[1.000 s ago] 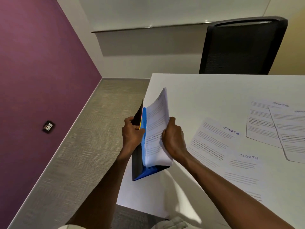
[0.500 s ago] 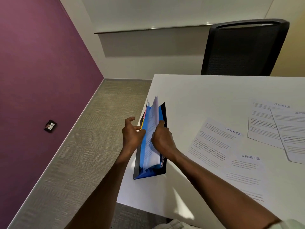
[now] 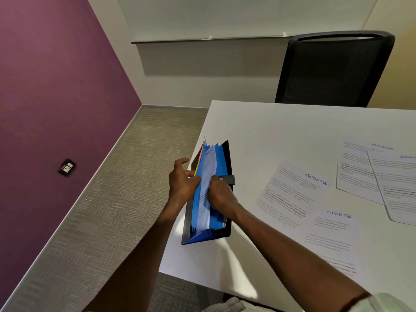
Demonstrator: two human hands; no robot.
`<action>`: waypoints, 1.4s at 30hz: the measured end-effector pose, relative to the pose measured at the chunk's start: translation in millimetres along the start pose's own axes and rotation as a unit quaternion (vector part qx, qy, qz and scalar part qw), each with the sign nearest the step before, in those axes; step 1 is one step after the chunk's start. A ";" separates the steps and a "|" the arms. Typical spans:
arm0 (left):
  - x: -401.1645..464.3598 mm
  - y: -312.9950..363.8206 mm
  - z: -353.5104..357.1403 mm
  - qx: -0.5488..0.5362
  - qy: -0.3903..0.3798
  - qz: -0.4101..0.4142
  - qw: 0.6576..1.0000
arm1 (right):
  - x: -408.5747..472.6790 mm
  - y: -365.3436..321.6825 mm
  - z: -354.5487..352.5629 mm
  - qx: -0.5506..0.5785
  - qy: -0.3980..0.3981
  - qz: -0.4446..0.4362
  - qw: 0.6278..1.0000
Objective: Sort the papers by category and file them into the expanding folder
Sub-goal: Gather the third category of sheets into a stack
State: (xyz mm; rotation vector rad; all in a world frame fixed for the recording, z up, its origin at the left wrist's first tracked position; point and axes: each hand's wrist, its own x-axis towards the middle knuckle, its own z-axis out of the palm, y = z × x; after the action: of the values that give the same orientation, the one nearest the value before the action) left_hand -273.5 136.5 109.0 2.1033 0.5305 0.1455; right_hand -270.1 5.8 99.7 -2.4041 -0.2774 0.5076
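Left hand (image 3: 182,181): grips folder (image 3: 221,229) divider, spreading a pocket.
Right hand (image 3: 219,194): pinches sheet (image 3: 206,176) inside that pocket.

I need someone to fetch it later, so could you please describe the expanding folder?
On the white table, at its left edge, stands the expanding folder. Unlike the flat SPORTS sheets to its right, it is black with blue dividers.

sheet (image 3: 206,188) in folder (image 3: 221,158), papers (image 3: 290,194) right
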 end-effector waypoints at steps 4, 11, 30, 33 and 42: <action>2.5 2.1 3.6 0.017 -0.014 0.008 1.000 | -3.7 8.5 -11.5 -0.021 0.095 0.013 0.995; 4.1 4.3 21.4 0.045 -0.047 0.025 0.998 | -1.8 46.3 -34.2 -0.158 0.093 -0.010 0.983; 3.3 2.5 39.3 0.068 -0.077 0.048 0.994 | 11.4 96.7 -18.6 -0.201 0.066 -0.022 0.977; 1.7 4.9 42.8 0.081 -0.070 0.058 0.993 | 17.3 102.7 -17.8 -0.083 0.099 -0.009 0.992; -22.9 -15.8 87.2 0.194 -0.192 0.138 0.952 | 26.2 113.8 -6.4 0.174 0.104 0.197 0.959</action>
State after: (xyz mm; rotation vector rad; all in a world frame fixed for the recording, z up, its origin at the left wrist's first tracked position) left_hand -272.7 67.0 49.4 2.5007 0.0251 -0.2248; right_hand -236.0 -76.1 23.5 -2.1417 0.3639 0.4296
